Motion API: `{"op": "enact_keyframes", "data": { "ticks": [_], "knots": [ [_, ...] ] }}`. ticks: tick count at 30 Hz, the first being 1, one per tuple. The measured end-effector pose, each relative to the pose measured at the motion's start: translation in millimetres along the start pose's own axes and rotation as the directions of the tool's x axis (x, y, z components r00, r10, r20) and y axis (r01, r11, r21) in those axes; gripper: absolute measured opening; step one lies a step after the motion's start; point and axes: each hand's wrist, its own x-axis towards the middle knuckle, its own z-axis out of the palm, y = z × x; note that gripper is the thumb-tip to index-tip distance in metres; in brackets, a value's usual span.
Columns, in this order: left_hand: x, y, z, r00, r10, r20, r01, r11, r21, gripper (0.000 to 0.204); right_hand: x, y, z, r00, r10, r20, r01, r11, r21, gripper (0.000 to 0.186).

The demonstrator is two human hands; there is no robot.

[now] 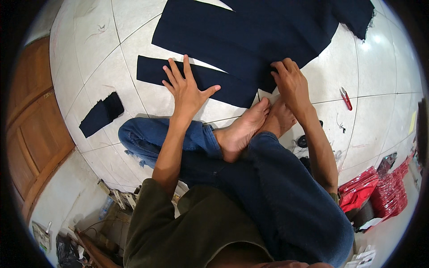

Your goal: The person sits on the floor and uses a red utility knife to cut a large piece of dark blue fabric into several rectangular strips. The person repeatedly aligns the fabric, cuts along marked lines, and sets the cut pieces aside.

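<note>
A large piece of dark navy cloth (250, 35) lies spread over the tiles in front of me, with slits cut into its left side. Below the lower slit runs a long strip of the same cloth (232, 89), joined to the rest toward the right. My left hand (185, 87) rests flat on this strip with its fingers spread wide. At the cloth's near edge, just above my feet, my right hand (291, 82) has its fingers curled in and seems to pinch the cloth; its fingertips are partly hidden. Red thread snips (346, 99) lie on the floor to the right.
A small navy offcut (102, 114) lies on the left. My bare feet (243, 129) are close to the cloth. A small round black object (302, 141) sits beside my right forearm. Red shiny packages (375, 190) are at the right, a wooden door (31, 120) at the left.
</note>
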Motion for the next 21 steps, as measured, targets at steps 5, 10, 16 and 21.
{"op": "enact_keyframes", "data": {
  "ticks": [5, 10, 16, 21],
  "knots": [
    [-1.2, 37.2, -14.9, 0.915, 0.356, -0.191, -0.379, 0.92, -0.102, 0.072, -3.6, 8.6, -15.1, 0.981, 0.191, -0.03, -0.18, 0.96, 0.212, 0.015],
    [13.3, 92.0, 21.1, 0.781, 0.6, -0.174, -0.618, 0.698, -0.363, 0.03, -33.5, 34.3, -39.0, 0.916, 0.395, -0.072, -0.369, 0.899, 0.237, 0.013],
    [29.2, 109.7, 40.3, 0.686, 0.724, -0.07, -0.713, 0.651, -0.259, 0.029, -72.6, 48.4, -56.9, 0.82, 0.542, -0.185, -0.507, 0.837, 0.206, 0.014],
    [25.7, 101.8, 47.9, 0.607, 0.785, -0.12, -0.789, 0.58, -0.201, 0.03, -110.4, 116.5, -76.8, 0.798, 0.404, -0.447, -0.533, 0.82, -0.21, 0.033]
  ]
}}
